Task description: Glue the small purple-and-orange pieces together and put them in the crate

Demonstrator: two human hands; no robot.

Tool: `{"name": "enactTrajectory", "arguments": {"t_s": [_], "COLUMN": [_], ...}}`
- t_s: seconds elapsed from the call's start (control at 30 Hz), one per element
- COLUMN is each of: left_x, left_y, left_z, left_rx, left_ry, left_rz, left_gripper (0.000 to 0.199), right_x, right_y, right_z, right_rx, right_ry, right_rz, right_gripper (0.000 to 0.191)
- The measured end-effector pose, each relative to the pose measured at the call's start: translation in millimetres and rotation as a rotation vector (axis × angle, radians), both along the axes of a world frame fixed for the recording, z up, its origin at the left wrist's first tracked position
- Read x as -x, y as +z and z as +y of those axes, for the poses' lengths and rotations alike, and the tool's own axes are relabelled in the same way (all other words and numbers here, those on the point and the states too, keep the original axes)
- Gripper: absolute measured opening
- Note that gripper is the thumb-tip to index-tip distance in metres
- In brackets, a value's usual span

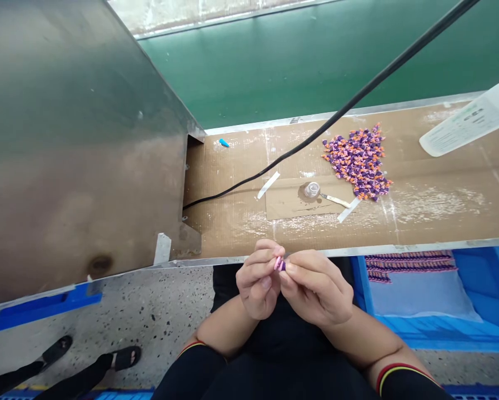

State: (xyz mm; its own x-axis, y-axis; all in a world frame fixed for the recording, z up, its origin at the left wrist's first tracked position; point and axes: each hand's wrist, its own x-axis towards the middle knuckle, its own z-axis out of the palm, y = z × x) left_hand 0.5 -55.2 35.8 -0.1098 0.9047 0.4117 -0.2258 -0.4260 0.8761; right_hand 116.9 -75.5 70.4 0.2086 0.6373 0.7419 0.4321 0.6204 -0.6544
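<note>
The left hand (258, 280) and the right hand (318, 286) are pinching one tiny purple and pink piece (280, 264) by the tabletop's (228, 228) near edge, and a crooked squeeze could be sending it down to the speckled floor (170, 311). Brown cardboard is covering the tabletop, a heap of colorful bits (360, 161) is lying near a little jar (312, 190), and a blue bin (483, 283) is sitting below.

bright, even light, pale glare at the top left of centre, dull reflections on the metal panel (83, 144) at left, wide-angle stretching toward the edges
</note>
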Motion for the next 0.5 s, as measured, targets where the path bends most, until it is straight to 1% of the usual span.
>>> {"name": "enactTrajectory", "arguments": {"t_s": [0.1,0.23,0.37,0.43,0.5], "left_x": [2.7,4.5,4.2,1.3,-1.9], "left_y": [0.0,0.9,3.3,3.6,1.8], "left_z": [-2.1,-3.2,-5.4,-4.5,0.5], "left_rx": [-0.005,-0.021,-0.014,-0.026,-0.078], "left_ry": [-0.031,-0.025,-0.060,-0.042,-0.024], "left_rz": [0.023,-0.014,0.032,0.036,0.019], "left_gripper": [0.023,0.022,0.023,0.023,0.024], "right_x": [-0.5,-1.4,1.3,2.1,-2.7], "right_y": [0.5,1.6,3.2,3.7,3.1], "right_z": [-1.9,-1.8,-2.4,-2.5,-0.5], "right_rx": [0.002,-0.005,-0.009,-0.007,0.001], "right_ry": [-0.001,0.002,-0.012,-0.007,0.003], "right_rz": [-0.009,0.001,-0.003,-0.001,-0.009], "right_gripper": [0.040,0.039,0.037,0.034,0.031]}}
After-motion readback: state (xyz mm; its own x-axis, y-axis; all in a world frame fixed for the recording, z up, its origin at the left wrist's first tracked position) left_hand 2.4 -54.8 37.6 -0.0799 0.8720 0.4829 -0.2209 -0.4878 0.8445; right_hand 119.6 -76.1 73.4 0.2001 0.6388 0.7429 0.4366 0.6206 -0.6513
